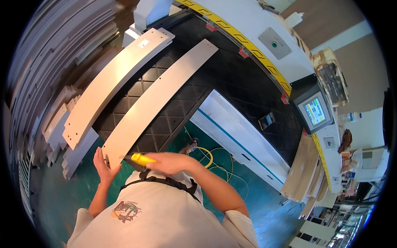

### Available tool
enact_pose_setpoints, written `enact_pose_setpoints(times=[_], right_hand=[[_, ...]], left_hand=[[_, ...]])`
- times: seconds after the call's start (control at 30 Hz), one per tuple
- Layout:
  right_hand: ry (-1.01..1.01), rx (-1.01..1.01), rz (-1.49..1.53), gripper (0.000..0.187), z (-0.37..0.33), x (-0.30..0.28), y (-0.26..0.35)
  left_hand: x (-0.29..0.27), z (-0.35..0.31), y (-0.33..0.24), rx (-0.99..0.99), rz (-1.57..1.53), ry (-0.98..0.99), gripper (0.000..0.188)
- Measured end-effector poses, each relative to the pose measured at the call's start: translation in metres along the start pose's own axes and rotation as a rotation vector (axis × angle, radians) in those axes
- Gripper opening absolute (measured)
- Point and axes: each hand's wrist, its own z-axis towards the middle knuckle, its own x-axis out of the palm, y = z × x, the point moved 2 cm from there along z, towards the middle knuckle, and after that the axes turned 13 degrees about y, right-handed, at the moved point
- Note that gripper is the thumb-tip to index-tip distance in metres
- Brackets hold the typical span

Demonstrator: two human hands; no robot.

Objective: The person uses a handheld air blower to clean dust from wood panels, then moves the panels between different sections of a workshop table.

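Where the black table (231,78) with its crossed grid lines fills the upper middle of the view, a curved white machine frame (248,20) borders its far side, edged with a yellow strip (209,15) and several small red pieces (244,52). Toward the right, the frame carries a lit control screen (315,110), and a phone (266,121) lies on the black surface just short of it. A long white panel (248,136) with a teal stripe slants across the middle; below it a yellow hose (212,157) loops over the green floor (264,219). Wooden boards (302,165) are piled past the panel's right end, and grey stacked panels (62,41) crowd the far left. Closer in, a stack of pale boards (111,78) with drilled holes flanks the work on the left. Just right of that stack, a single long pale board (157,97) extends diagonally from the person's waist up over the table. Its near end sits at the left hand (106,172), which is spread, thumb and fingers to either side of that end. The right hand (169,162) is closed around a yellow-handled tool (140,159), held right of the same end; the tool's dark tip points at the board, but blur hides whether they touch.
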Motion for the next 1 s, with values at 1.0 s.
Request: enact_pose_setpoints(times=[1.0], right_hand=[[-0.365,-0.455,1.471,0.055,-0.067,0.048,-0.070]], left_hand=[[0.008,0.103,-0.049,0.043,0.143,0.082,0.099]])
